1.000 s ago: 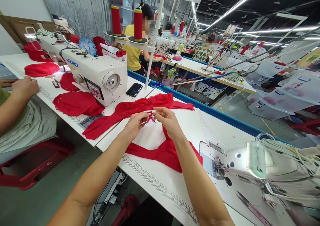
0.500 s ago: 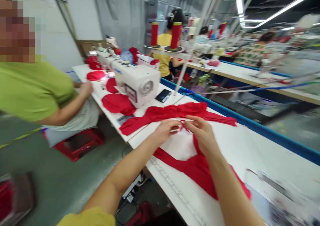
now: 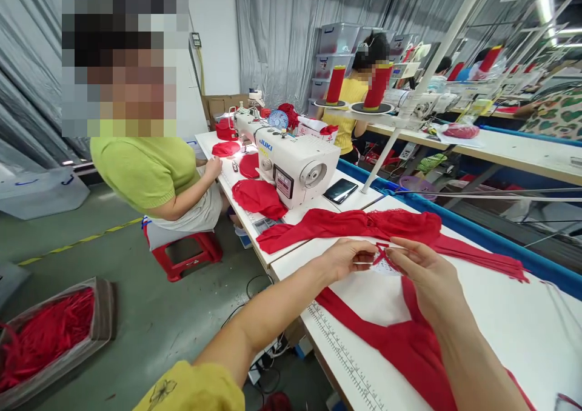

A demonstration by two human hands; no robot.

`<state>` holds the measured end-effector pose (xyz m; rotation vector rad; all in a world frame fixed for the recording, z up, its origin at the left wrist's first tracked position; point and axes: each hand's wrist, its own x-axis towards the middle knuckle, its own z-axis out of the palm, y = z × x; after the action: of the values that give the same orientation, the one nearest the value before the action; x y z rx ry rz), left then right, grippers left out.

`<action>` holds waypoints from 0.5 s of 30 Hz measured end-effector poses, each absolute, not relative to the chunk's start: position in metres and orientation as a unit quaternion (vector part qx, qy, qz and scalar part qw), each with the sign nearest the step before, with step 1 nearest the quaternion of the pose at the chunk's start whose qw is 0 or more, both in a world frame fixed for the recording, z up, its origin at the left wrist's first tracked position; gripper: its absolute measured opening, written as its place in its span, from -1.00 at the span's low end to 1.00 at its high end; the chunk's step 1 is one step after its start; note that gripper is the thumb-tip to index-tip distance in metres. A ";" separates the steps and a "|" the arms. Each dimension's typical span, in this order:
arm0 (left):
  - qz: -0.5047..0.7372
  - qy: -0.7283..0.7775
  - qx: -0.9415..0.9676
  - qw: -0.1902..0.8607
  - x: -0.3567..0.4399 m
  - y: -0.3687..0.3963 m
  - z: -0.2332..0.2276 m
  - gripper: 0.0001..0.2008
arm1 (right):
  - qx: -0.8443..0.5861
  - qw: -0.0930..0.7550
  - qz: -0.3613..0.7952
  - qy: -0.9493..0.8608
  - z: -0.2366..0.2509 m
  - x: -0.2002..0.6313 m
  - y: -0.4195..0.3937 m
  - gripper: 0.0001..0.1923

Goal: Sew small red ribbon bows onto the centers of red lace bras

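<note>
While both hands meet over the white counter (image 3: 500, 320), the left hand (image 3: 343, 258) and the right hand (image 3: 430, 277) each pinch one end of a small red ribbon bow (image 3: 382, 254), fingers closed to a fine grip on it and the rest of each hand loosely curled. That bow sits between the fingertips, just above a piece of white lace fabric (image 3: 385, 269) lying on the counter. At six o'clock from the bow, a red stretchy garment (image 3: 400, 344) spreads flat under the right forearm, one strap running up toward the bow. At twelve o'clock, a long heap of red lace garments (image 3: 364, 223) stretches across the counter's far side. A printed measuring scale (image 3: 345, 356) runs along the counter's near edge.

At ten o'clock stands a white Juki sewing machine (image 3: 295, 162), with a black phone (image 3: 341, 190) just beside it at its three o'clock and loose red fabric pieces (image 3: 259, 196) at its seven o'clock. A co-worker in a green top (image 3: 145, 168) sits on a red stool (image 3: 182, 256) at that machine. Two red thread cones (image 3: 359, 86) rise behind it. Far at eight o'clock, a box of red strips (image 3: 50, 332) rests on the floor.
</note>
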<state>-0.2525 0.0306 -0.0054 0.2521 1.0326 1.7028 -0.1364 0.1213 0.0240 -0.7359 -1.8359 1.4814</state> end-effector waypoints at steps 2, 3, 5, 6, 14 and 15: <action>0.717 0.435 0.104 0.534 -0.255 0.031 -0.002 -0.85 | -0.286 0.310 0.581 -0.696 0.027 -0.140 0.122 -0.53; 0.718 0.434 0.104 0.534 -0.256 0.030 0.000 -0.85 | -0.292 0.309 0.583 -0.692 0.029 -0.141 0.120 -0.54; 0.723 0.426 0.106 0.534 -0.254 0.027 0.007 -0.85 | -0.302 0.334 0.571 -0.686 0.038 -0.138 0.113 -0.57; 0.729 0.419 0.106 0.531 -0.252 0.025 0.010 -0.86 | -0.306 0.350 0.562 -0.684 0.043 -0.132 0.108 -0.60; 0.756 0.363 0.083 0.538 -0.262 0.035 0.004 -0.93 | -0.264 0.146 0.667 -0.681 0.051 0.009 0.051 -0.66; 0.761 0.371 0.099 0.523 -0.262 0.037 0.002 -0.91 | -0.310 0.150 0.653 -0.675 0.044 0.036 0.044 -0.66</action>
<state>-0.2619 0.0370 0.0017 0.2367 0.8894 1.8209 0.0363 0.0436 0.0445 -0.8901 -1.9381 1.8747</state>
